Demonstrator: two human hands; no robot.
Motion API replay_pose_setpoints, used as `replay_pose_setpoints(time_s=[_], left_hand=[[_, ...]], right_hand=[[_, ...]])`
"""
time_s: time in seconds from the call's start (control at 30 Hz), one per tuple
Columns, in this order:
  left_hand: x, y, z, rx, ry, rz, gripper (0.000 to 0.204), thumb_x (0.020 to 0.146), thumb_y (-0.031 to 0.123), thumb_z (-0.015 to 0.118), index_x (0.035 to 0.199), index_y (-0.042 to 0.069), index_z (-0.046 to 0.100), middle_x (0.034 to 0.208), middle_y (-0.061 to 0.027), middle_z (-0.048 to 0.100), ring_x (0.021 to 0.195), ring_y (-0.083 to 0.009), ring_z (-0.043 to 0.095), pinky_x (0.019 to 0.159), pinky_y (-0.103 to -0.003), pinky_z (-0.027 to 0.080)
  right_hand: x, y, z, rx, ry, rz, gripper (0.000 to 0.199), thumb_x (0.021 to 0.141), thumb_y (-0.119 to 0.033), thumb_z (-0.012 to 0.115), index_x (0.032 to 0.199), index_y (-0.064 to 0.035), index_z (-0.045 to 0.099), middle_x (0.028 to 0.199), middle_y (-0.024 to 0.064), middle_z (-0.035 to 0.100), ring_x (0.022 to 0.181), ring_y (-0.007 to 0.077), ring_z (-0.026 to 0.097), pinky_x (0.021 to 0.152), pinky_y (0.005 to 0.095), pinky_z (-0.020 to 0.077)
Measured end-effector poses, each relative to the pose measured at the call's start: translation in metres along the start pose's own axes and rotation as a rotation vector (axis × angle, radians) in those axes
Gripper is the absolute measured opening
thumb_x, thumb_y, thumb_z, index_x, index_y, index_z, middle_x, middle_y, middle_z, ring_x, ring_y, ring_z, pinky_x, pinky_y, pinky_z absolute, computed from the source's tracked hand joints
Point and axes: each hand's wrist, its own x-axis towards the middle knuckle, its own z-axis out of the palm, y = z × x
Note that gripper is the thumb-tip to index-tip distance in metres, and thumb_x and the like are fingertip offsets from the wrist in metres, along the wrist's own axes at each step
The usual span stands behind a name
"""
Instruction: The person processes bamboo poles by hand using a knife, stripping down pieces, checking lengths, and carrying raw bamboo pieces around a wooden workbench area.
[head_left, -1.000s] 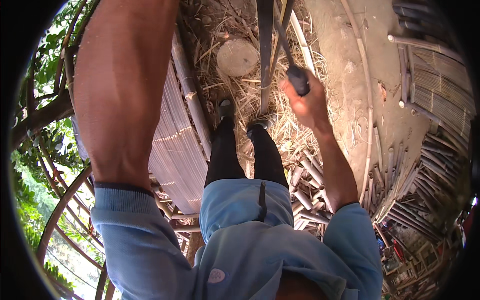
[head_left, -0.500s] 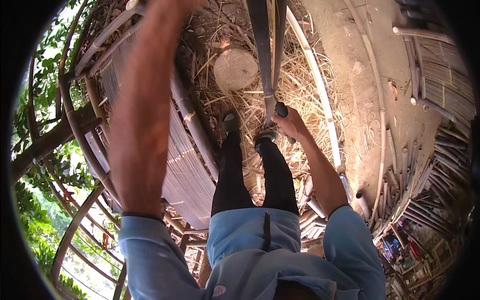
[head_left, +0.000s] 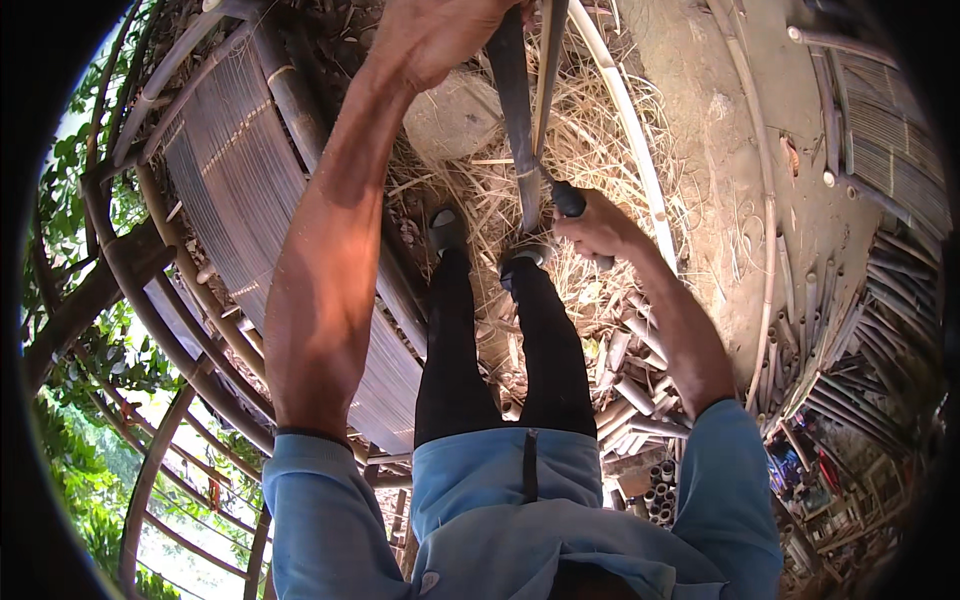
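Note:
A dark bamboo pole (head_left: 514,115) hangs in front of me, parted lengthwise into strips with a pale inner face (head_left: 549,75). My right hand (head_left: 597,226) is closed round the black handle of a knife (head_left: 568,199). Its short visible length of blade meets the bamboo where the strips come together, near the lower end; the rest of the blade is hidden. At the top edge, my left hand (head_left: 445,38) reaches to the parted bamboo. Its fingers are bent against the upper part, partly cut off by the picture's edge.
A round chopping block (head_left: 453,115) stands beyond my feet among pale shavings (head_left: 600,130). A slatted bamboo bench (head_left: 240,150) runs along the left. One long pale strip (head_left: 630,130) lies at right. Cut bamboo pieces (head_left: 640,390) lie by my right leg, with stacked poles (head_left: 870,370) further right.
My left arm has swung to the right, bringing that hand to the upper bamboo. My right hand and the knife have shifted slightly right, and the bamboo's lower end has moved a little left.

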Motion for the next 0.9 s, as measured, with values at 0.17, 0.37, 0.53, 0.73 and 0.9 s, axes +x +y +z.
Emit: replay_pose_setpoints(time_s=[0.17,0.37,0.53,0.73,0.9], left_hand=[[-0.014,0.005,0.005,-0.091,0.049,0.028,0.028,0.091,0.028,0.081,0.077,0.005,0.072,0.063,-0.0021,0.065,0.055,-0.0103,0.059,0.051,-0.027,0.046],[-0.018,0.008,0.007,-0.193,0.170,-0.082,0.023,0.088,0.023,0.084,0.084,0.002,0.074,0.067,-0.0020,0.066,0.060,-0.0101,0.060,0.054,-0.027,0.046],[-0.006,0.004,0.005,-0.003,0.045,0.016,0.031,0.085,0.033,0.086,0.082,0.004,0.075,0.067,-0.0008,0.065,0.059,-0.0093,0.058,0.054,-0.026,0.042],[0.020,-0.012,0.030,-0.147,-0.049,0.133,0.035,0.084,0.034,0.086,0.085,0.001,0.076,0.066,-0.0004,0.063,0.057,-0.0087,0.053,0.053,-0.026,0.041],[0.026,-0.003,0.051,-0.059,0.107,0.127,0.037,0.084,0.036,0.086,0.078,0.002,0.074,0.061,0.0012,0.056,0.055,-0.0097,0.050,0.053,-0.027,0.040]], right_hand=[[0.020,-0.009,-0.046,-0.166,-0.199,0.100,0.024,0.081,-0.006,0.071,0.099,-0.0033,0.055,0.056,-0.0017,0.049,0.041,0.0071,0.046,0.035,0.0281,0.0357],[0.024,-0.007,-0.050,0.018,-0.256,0.091,0.030,0.083,-0.013,0.075,0.105,-0.0039,0.056,0.063,-0.0005,0.053,0.042,0.0055,0.045,0.036,0.0262,0.0360],[-0.011,-0.005,0.033,0.172,0.171,-0.048,0.034,0.085,-0.013,0.073,0.111,0.0019,0.057,0.071,0.0021,0.052,0.048,0.0114,0.053,0.042,0.0262,0.0419],[0.048,0.092,0.026,0.194,0.215,0.131,0.018,0.085,-0.010,0.068,0.099,-0.0014,0.060,0.062,0.0073,0.058,0.048,0.0178,0.057,0.044,0.0366,0.0460],[0.058,0.089,0.021,-0.205,0.418,0.012,0.032,0.086,-0.016,0.067,0.107,0.0070,0.060,0.078,0.0184,0.068,0.058,0.0259,0.067,0.052,0.0403,0.0539]])
